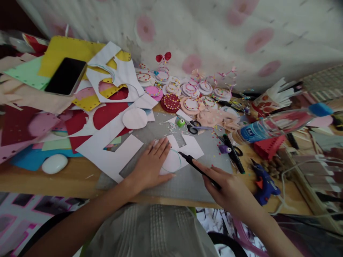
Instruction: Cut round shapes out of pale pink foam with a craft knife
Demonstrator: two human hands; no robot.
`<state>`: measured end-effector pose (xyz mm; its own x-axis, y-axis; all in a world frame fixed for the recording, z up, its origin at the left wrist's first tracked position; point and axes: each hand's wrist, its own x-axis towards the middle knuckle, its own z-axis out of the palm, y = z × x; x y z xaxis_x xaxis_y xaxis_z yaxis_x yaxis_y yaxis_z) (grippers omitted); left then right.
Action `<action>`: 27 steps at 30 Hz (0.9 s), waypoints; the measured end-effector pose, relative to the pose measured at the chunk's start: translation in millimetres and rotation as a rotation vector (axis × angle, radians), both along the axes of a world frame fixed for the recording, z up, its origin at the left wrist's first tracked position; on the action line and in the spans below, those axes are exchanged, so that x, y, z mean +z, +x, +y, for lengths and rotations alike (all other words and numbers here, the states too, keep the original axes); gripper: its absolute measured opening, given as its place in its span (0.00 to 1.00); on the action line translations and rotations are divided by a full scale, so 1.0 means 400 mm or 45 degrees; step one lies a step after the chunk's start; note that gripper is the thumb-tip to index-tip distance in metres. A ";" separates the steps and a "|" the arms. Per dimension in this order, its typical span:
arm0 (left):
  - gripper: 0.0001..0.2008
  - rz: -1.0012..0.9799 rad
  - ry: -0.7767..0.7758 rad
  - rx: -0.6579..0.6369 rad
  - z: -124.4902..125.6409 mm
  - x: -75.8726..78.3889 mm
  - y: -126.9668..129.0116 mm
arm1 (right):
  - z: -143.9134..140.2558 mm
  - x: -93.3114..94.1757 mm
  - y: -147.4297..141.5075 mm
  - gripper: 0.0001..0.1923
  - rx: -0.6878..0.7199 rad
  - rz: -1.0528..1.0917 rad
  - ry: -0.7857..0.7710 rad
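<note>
A pale cloth with pink blots [171, 32] hangs behind a wooden table [80, 181], on which a grey mat [187, 191] lies. The left hand [154, 162] is spread flat on a white sheet [193, 144] on the mat, palm down, fingers extended and gripping nothing. The right hand [227, 185] is closed around a black pen [197, 167] over the sheet; its long axis slants, tip pointing forward and left, tail back and right. The tip sits beside the right edge of a drawn circle [173, 161]; whether it touches the paper I cannot tell
</note>
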<state>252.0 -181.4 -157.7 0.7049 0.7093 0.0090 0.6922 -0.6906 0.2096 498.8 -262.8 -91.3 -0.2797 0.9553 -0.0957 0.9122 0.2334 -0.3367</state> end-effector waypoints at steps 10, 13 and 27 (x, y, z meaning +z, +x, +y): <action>0.46 -0.070 -0.028 0.013 0.000 -0.016 0.000 | 0.018 -0.004 -0.012 0.27 0.022 -0.034 -0.118; 0.47 -0.069 -0.022 0.013 -0.001 -0.019 -0.001 | 0.020 0.003 -0.017 0.26 0.024 -0.040 -0.129; 0.46 -0.071 0.001 0.009 0.001 -0.019 0.001 | 0.027 0.012 -0.021 0.25 0.025 -0.012 -0.095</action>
<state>252.3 -181.0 -165.2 0.6983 0.7142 0.0485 0.6843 -0.6859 0.2474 490.3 -252.1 -86.4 -0.2973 0.9396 -0.1696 0.9109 0.2260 -0.3452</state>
